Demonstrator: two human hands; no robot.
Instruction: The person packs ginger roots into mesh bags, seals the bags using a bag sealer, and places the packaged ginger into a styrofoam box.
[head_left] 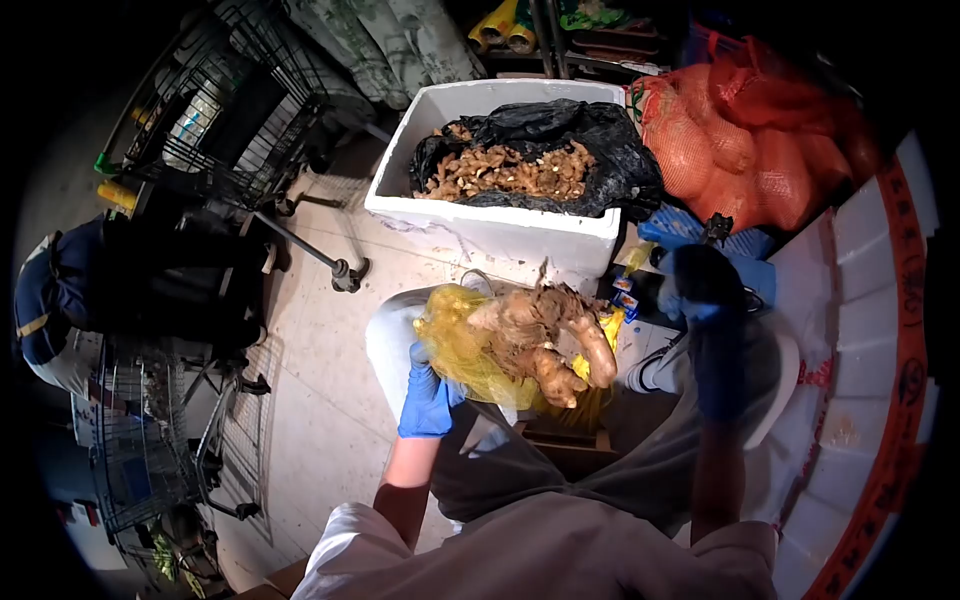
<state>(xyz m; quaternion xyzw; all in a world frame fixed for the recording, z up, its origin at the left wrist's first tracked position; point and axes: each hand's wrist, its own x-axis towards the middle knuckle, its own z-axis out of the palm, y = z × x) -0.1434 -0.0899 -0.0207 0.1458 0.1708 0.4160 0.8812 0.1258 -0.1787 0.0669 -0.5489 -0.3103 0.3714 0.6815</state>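
In a blue glove, my left hand (pixel 430 392) is closed on the side of a yellow mesh bag (pixel 455 325) above my lap. A large knobbly ginger root (pixel 560 345) with dirt on it sticks out of the bag's right side. My right hand (pixel 700 285), also gloved in blue, is raised to the right, apart from the ginger. Its fingers look curled but lie in deep shadow, so what they hold, if anything, is hidden. A small dark clump (pixel 717 228) shows just above it.
A white foam box (pixel 490 228) ahead holds a black plastic bag (pixel 630 170) and many ginger pieces (pixel 510 172). Red mesh sacks (pixel 740 150) stand behind at right. Shopping carts (pixel 250 90) are on the left. White foam boxes with red tape (pixel 910 290) line the right.
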